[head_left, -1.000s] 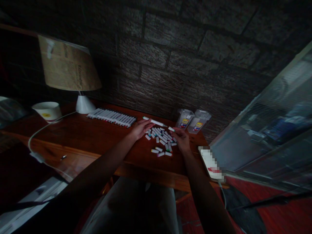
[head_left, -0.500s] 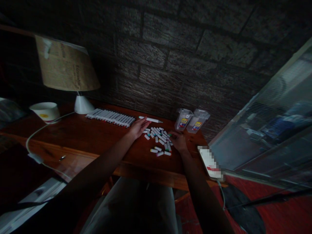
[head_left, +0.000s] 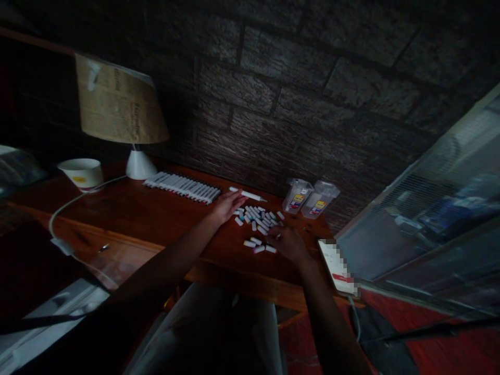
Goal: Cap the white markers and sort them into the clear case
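My left hand [head_left: 230,205] is closed around a white marker [head_left: 252,195], whose tip points right and whose other end is greenish. Below it lies a loose pile of white marker caps [head_left: 254,212] with coloured ends. My right hand [head_left: 287,240] reaches over the right side of the pile, fingers bent down among the caps. Its fingertips are dark and partly hidden, so whether a cap is between them cannot be made out. To the left, a row of capped white markers [head_left: 183,186] lies side by side on the wooden table [head_left: 172,224].
Two clear plastic cases [head_left: 297,197] stand at the back right against the brick wall. A phone [head_left: 338,268] with a cable lies at the right edge. At the left are a lamp [head_left: 140,165], a paper cup [head_left: 82,174] and a white cord [head_left: 58,221].
My right hand has moved down and nearer to me over the caps, uncovering some at the pile's upper right. My left hand still holds the marker. The view has shifted slightly.
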`<state>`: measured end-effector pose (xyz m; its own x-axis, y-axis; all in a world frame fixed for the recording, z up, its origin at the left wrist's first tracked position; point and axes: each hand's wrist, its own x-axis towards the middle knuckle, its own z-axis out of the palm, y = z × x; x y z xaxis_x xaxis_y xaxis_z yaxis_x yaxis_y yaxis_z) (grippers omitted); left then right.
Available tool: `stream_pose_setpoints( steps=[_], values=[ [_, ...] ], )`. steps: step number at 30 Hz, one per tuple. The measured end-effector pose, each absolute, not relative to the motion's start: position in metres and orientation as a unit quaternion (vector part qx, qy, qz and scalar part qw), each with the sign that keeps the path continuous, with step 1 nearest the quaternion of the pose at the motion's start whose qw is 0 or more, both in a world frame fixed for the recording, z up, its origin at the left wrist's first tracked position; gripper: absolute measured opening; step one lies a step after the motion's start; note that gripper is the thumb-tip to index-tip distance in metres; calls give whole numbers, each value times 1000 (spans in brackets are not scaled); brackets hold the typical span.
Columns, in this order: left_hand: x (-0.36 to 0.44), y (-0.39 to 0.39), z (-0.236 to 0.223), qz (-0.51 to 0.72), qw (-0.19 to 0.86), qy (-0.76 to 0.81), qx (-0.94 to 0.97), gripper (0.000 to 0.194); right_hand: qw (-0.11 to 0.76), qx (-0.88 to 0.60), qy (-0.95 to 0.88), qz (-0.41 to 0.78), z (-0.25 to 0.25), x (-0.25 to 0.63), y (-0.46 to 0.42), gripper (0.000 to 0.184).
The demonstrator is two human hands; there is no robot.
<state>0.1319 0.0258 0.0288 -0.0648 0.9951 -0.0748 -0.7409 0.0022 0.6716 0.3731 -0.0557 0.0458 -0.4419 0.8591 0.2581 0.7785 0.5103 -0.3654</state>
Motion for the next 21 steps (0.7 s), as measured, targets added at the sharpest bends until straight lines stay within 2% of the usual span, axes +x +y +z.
stream_pose_setpoints(
  steps=[3, 6, 9, 11, 14, 21],
  values=[
    [132, 24, 30, 663, 650, 287, 234, 11, 187, -501, -842, 67, 47, 366, -60, 12],
    [131, 22, 31, 663, 650, 283, 240, 12, 189, -496, -842, 93, 44, 366, -55, 14],
    [131, 21, 31, 667, 648, 281, 239, 14, 251, -490, -823, 144, 42, 373, -38, 13],
    [131, 22, 31, 666, 648, 281, 239, 14, 305, -495, -800, 146, 43, 379, -23, 20],
    [130, 23, 29, 670, 644, 282, 238, 13, 328, -508, -785, 133, 44, 386, 1, 27],
    [126, 28, 26, 699, 618, 283, 222, 16, 320, -556, -766, 54, 28, 393, 11, 18]
  ],
)
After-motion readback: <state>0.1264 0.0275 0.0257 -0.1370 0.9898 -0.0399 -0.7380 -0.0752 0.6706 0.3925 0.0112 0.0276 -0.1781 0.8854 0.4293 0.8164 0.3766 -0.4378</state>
